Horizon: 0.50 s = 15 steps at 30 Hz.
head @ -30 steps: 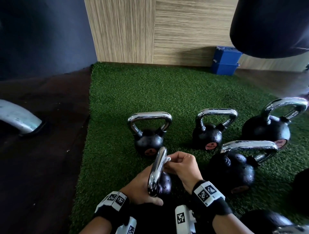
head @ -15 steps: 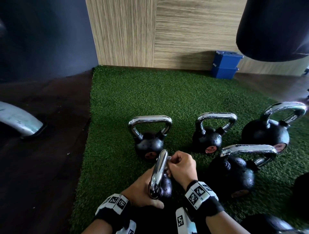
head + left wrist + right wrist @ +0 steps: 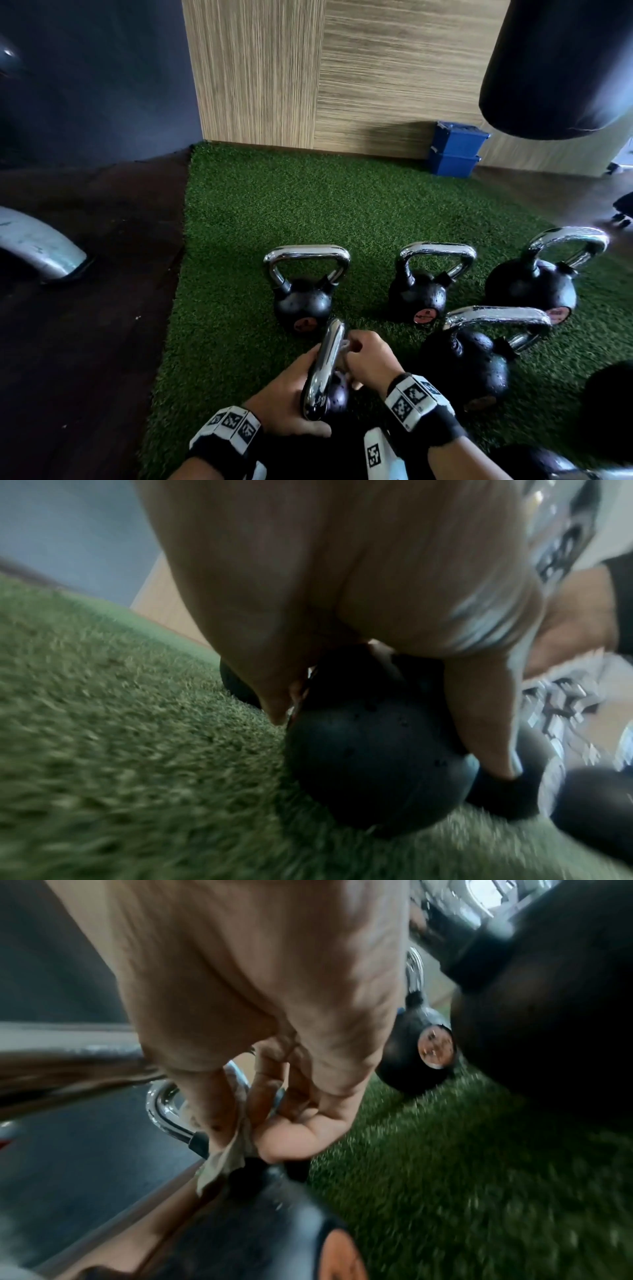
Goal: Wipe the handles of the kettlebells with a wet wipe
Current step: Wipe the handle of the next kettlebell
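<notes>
A small black kettlebell [image 3: 337, 397] with a chrome handle [image 3: 325, 366] sits tilted on the green turf at the bottom centre of the head view. My left hand [image 3: 284, 407] grips it low, fingers and thumb round the ball [image 3: 369, 750] and the handle's base. My right hand [image 3: 364, 363] pinches a crumpled wet wipe [image 3: 226, 1153] against the far leg of the handle, close above the ball. Most of the wipe is hidden inside the fingers [image 3: 263, 1096].
Several more chrome-handled kettlebells stand on the turf [image 3: 274, 205]: one just ahead [image 3: 305, 301], one to its right [image 3: 418, 298], a bigger one beside my right wrist [image 3: 469, 366]. Blue boxes [image 3: 455, 150] by the wall, a hanging black bag [image 3: 555, 68], a metal foot [image 3: 37, 250] at left.
My right hand has slid with the wipe from the top of the handle down its far side toward the ball. The left hand keeps its grip.
</notes>
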Each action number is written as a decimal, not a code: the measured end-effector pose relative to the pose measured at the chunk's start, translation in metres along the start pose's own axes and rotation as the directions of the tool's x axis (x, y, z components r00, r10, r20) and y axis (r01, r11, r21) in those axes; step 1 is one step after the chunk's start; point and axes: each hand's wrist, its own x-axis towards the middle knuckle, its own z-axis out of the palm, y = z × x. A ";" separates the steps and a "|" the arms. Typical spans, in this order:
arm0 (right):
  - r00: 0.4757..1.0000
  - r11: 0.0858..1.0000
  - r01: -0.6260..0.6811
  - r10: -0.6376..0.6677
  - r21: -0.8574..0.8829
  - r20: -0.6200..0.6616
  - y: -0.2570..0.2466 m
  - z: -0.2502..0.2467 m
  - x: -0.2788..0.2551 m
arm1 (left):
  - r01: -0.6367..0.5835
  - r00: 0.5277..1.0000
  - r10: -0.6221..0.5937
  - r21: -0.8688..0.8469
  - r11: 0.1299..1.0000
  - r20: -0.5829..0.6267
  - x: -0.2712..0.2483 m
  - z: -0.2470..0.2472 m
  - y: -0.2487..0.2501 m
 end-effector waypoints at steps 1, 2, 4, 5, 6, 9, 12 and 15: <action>0.999 0.998 0.043 -0.043 -0.040 -0.009 0.001 -0.006 -0.003 | 0.003 1.000 -0.003 0.025 1.000 -0.001 -0.002 -0.001 0.000; 0.995 0.993 0.090 -0.093 -0.083 -0.038 0.002 -0.013 -0.006 | 0.018 1.000 -0.018 0.064 0.998 -0.009 -0.004 -0.003 0.001; 0.968 0.966 0.207 -0.225 -0.155 -0.107 0.001 -0.025 -0.008 | 0.087 0.995 -0.078 0.155 0.984 -0.058 -0.008 -0.006 0.005; 0.947 0.942 0.275 -0.300 -0.194 -0.113 -0.002 -0.030 -0.009 | 0.115 0.990 -0.096 0.206 0.972 -0.101 -0.011 -0.006 0.009; 0.931 0.914 0.331 -0.357 -0.235 -0.078 -0.007 -0.035 -0.009 | 0.119 0.986 -0.084 0.254 0.960 -0.146 -0.013 -0.006 0.015; 0.904 0.827 0.424 -0.413 -0.370 0.111 -0.024 -0.041 -0.005 | 0.093 0.970 -0.006 0.348 0.933 -0.241 -0.014 -0.007 0.037; 0.894 0.763 0.441 -0.422 -0.473 0.153 -0.035 -0.043 -0.005 | 0.093 0.959 0.040 0.443 0.892 -0.280 -0.013 -0.013 0.048; 0.900 0.750 0.426 -0.410 -0.506 0.150 -0.039 -0.050 -0.014 | 0.126 0.948 0.031 0.465 0.877 -0.316 -0.021 -0.024 0.047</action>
